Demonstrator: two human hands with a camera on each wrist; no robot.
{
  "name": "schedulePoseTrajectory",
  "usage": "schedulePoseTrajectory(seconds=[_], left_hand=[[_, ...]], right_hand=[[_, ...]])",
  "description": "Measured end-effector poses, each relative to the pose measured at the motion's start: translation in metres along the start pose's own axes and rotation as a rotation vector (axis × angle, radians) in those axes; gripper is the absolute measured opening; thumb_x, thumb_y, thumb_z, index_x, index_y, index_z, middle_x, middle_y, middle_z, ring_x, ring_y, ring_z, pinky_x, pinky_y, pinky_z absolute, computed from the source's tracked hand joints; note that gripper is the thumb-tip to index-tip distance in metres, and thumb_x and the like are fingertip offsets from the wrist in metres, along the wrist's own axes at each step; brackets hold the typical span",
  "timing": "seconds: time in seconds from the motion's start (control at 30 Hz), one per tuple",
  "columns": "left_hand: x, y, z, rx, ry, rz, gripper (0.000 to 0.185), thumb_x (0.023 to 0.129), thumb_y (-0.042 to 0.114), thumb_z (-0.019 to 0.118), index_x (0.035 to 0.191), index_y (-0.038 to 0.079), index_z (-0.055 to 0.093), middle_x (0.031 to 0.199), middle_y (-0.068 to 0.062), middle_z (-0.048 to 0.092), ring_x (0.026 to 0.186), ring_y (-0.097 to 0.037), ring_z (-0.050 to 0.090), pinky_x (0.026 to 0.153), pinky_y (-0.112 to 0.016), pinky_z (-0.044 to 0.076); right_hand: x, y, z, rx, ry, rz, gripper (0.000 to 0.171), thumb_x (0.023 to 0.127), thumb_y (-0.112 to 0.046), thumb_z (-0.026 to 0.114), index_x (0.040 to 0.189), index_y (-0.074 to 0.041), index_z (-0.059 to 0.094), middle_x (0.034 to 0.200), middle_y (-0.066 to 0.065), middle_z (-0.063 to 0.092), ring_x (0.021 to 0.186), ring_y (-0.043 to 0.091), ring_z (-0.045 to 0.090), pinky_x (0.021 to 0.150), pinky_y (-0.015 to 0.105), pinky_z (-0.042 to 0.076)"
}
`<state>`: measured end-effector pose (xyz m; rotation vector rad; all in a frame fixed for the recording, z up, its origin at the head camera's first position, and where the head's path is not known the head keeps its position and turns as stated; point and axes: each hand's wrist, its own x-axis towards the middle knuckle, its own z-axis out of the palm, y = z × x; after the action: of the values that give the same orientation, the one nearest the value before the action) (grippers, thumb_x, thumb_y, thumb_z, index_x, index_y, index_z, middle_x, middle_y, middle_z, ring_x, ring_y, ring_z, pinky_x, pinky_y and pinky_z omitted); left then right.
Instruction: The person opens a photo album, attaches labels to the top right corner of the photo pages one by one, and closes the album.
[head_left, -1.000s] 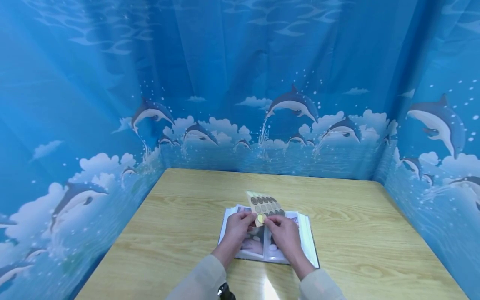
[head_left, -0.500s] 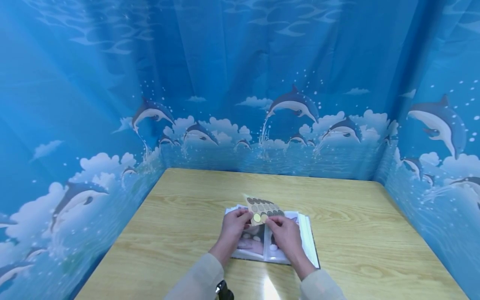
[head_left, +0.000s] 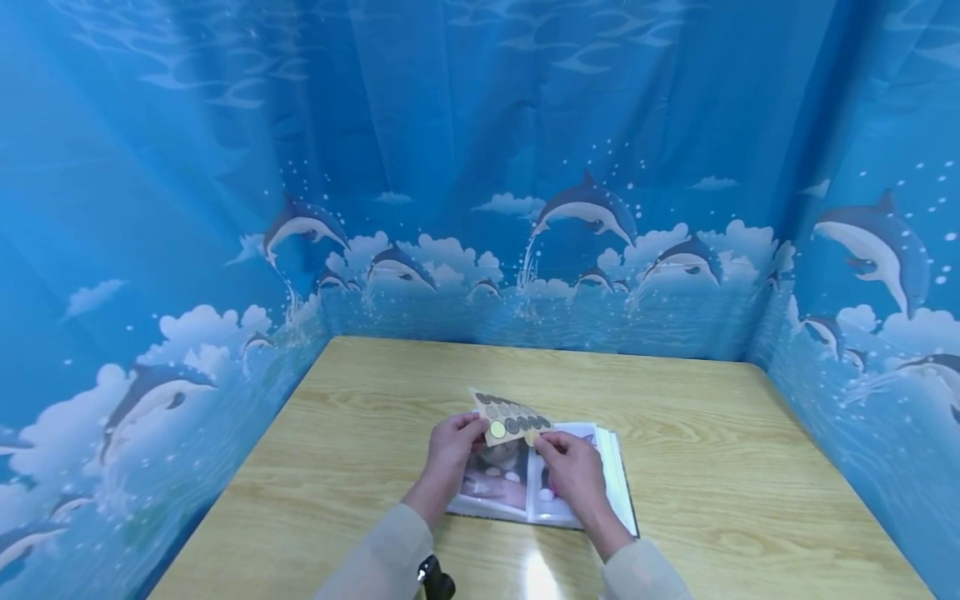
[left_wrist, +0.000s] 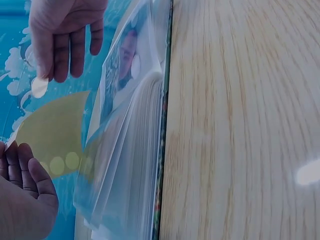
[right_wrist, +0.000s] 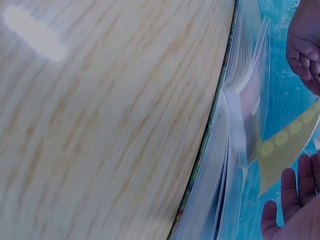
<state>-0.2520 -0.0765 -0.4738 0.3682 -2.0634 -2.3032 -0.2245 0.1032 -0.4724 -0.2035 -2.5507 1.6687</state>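
My left hand (head_left: pixel 448 450) pinches a sheet of round stickers (head_left: pixel 517 415) by its left edge, above an open photo album (head_left: pixel 491 492). Rows of dark and tan circles cover its face, with one yellowish round spot at the lower left. Between the thumb and finger of my right hand (head_left: pixel 573 467) is a single pale round sticker (left_wrist: pixel 39 87), apart from the sheet in the left wrist view. The tan back of the sheet, with a row of paler circles, faces the wrist cameras. Part of the left fingers (left_wrist: pixel 22 165) lies behind the palm there.
The album has many clear-sleeved pages (left_wrist: pixel 135 150) and lies open on a wood-grain table (head_left: pixel 712 467). Photos show on both open pages. A blue dolphin-print curtain (head_left: pixel 480 208) stands around the table's back and sides. A small black object (head_left: pixel 435 578) sits by the left sleeve.
My left hand has moved left with the sheet, tilting it. The round sticker in my right fingers has come away from the sheet's lower row. The right hand has barely moved.
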Motion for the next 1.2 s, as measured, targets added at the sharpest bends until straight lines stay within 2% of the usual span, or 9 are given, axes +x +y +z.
schedulePoseTrajectory(seconds=[0.37,0.53,0.77,0.93,1.2], left_hand=[[0.008,0.005,-0.026,-0.058,0.034,-0.021,0.031,0.089,0.012,0.07,0.114,-0.007,0.064,0.087,-0.008,0.071,0.074,-0.015,0.063,0.077,-0.033,0.057],[0.012,0.006,-0.04,-0.104,0.068,-0.041,0.028,0.091,0.011,0.069,0.112,-0.006,0.063,0.088,-0.008,0.068,0.075,-0.014,0.061,0.078,-0.033,0.056],[0.015,0.004,-0.057,-0.114,0.124,-0.025,0.026,0.091,0.01,0.069,0.11,-0.008,0.064,0.08,-0.005,0.066,0.067,-0.013,0.056,0.067,-0.027,0.052],[0.017,0.001,-0.071,-0.137,0.175,-0.025,0.027,0.093,0.008,0.066,0.113,-0.01,0.062,0.08,-0.005,0.065,0.067,-0.011,0.056,0.065,-0.025,0.053],[0.018,-0.005,-0.089,-0.122,0.252,-0.059,0.037,0.095,0.01,0.064,0.125,-0.01,0.057,0.092,-0.008,0.064,0.075,-0.012,0.058,0.075,-0.028,0.056]], right_hand=[[0.001,0.004,-0.005,-0.004,0.001,-0.005,0.02,0.094,-0.022,0.068,0.104,-0.005,0.074,0.088,0.012,0.07,0.046,0.012,0.052,0.039,0.024,0.042],[0.001,0.005,-0.005,-0.04,0.028,-0.04,0.02,0.093,-0.022,0.069,0.101,-0.005,0.076,0.086,0.009,0.071,0.051,0.01,0.053,0.049,0.026,0.046],[0.002,0.006,-0.006,-0.074,0.047,-0.047,0.02,0.092,-0.023,0.07,0.098,-0.005,0.077,0.084,0.001,0.071,0.069,0.011,0.058,0.066,0.029,0.049],[0.002,0.007,-0.006,-0.078,0.039,-0.017,0.02,0.092,-0.024,0.07,0.099,-0.006,0.076,0.086,0.0,0.071,0.077,0.013,0.061,0.071,0.031,0.051],[0.001,0.007,-0.006,-0.09,0.044,-0.019,0.02,0.092,-0.023,0.07,0.099,-0.006,0.076,0.087,0.001,0.071,0.075,0.013,0.06,0.071,0.032,0.05]])
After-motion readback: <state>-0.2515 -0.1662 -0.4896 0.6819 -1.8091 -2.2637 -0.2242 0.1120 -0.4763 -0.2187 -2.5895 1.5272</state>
